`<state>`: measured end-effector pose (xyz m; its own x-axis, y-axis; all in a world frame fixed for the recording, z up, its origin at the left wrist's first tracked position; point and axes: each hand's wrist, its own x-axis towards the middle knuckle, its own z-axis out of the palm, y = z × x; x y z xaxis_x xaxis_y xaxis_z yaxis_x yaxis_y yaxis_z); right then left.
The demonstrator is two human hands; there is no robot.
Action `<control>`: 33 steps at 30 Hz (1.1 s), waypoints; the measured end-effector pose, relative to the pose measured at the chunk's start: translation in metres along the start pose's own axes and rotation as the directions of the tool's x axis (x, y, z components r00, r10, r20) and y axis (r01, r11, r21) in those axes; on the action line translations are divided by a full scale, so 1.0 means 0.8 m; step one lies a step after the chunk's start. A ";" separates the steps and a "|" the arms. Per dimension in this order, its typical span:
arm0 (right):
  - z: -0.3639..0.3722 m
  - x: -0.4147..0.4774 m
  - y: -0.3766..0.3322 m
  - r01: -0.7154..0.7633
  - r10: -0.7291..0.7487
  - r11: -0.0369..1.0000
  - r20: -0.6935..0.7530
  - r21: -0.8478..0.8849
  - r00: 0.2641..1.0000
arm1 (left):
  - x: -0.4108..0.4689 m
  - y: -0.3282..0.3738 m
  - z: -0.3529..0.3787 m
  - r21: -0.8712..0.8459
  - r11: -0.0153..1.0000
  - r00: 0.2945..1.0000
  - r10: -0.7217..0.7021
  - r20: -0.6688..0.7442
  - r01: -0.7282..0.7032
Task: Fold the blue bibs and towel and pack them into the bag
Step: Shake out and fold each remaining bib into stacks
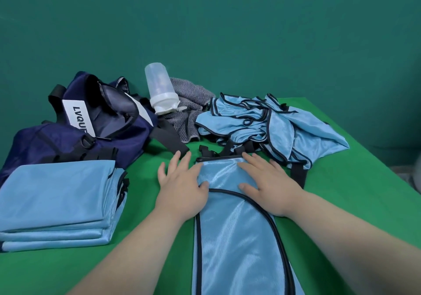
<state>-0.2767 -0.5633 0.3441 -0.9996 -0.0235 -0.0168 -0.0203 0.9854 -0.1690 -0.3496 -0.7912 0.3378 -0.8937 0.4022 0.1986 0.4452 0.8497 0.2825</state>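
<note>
Bib (237, 237) beneath left hand (180, 186), right hand (267, 185)

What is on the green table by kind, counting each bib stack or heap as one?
Navy bag: 1
Clear bottle: 1
Grey towel: 1
Blue bib lots: 3 (folded stack, flat bib under left hand and right hand, crumpled heap)
Total: 6

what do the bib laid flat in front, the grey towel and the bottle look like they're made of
Flat bib: probably thin polyester or similar synthetic; light blue, glossy sheen, fine ribbed weave, dark piping along the edges.
Grey towel: soft woven or terry-like cloth; matte, with fine stripes, crumpled.
Bottle: translucent frosted plastic with a white cap.
</note>
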 end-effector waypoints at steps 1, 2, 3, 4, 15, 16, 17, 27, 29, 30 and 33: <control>0.000 -0.001 -0.001 0.002 -0.002 1.000 -0.004 0.010 1.000 | 0.000 -0.001 0.000 -0.004 1.000 1.000 0.000 0.004 0.000; 0.000 -0.002 0.000 0.003 -0.003 1.000 -0.013 0.025 1.000 | 0.000 -0.001 0.000 -0.014 1.000 1.000 0.003 0.005 -0.003; -0.001 -0.003 0.000 0.005 -0.003 0.999 -0.032 0.046 0.999 | 0.000 -0.002 0.000 -0.031 1.000 1.000 0.005 0.002 -0.005; 0.000 -0.005 0.001 0.010 -0.005 0.997 -0.063 0.078 0.998 | 0.000 -0.002 -0.001 -0.058 0.998 1.000 0.006 -0.009 -0.006; 0.010 -0.106 -0.017 0.085 0.029 0.869 -0.222 0.488 0.975 | -0.115 -0.009 -0.026 -0.358 0.924 0.988 0.153 0.027 -0.133; 0.011 -0.118 -0.020 0.070 0.053 0.854 -0.220 0.515 0.974 | -0.131 -0.007 -0.029 -0.364 0.921 0.984 0.169 0.055 -0.138; 0.012 -0.131 -0.024 0.057 0.069 0.845 -0.215 0.532 0.974 | -0.146 -0.006 -0.033 -0.371 0.918 0.981 0.180 0.077 -0.139; 0.017 -0.256 -0.072 -0.041 0.186 0.783 -0.172 0.621 0.967 | -0.298 0.021 -0.066 -0.475 0.875 0.979 0.169 0.114 -0.096; 0.020 -0.276 -0.080 -0.027 0.163 0.792 -0.168 0.610 0.972 | -0.325 0.035 -0.068 -0.479 0.876 0.982 0.135 0.129 -0.058; 0.022 -0.283 -0.083 -0.017 0.149 0.797 -0.171 0.604 0.974 | -0.337 0.044 -0.069 -0.462 0.886 0.982 0.124 0.144 -0.044; 0.026 -0.302 -0.090 -0.007 0.167 0.769 -0.190 0.640 0.967 | -0.361 0.066 -0.065 -0.326 0.944 0.979 0.105 0.173 -0.044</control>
<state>-0.0331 -0.6319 0.3400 -0.9744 0.1736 0.1430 0.0042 0.6497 -0.7601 -0.0650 -0.8799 0.3444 -0.8381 0.5420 0.0616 0.4774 0.6740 0.5638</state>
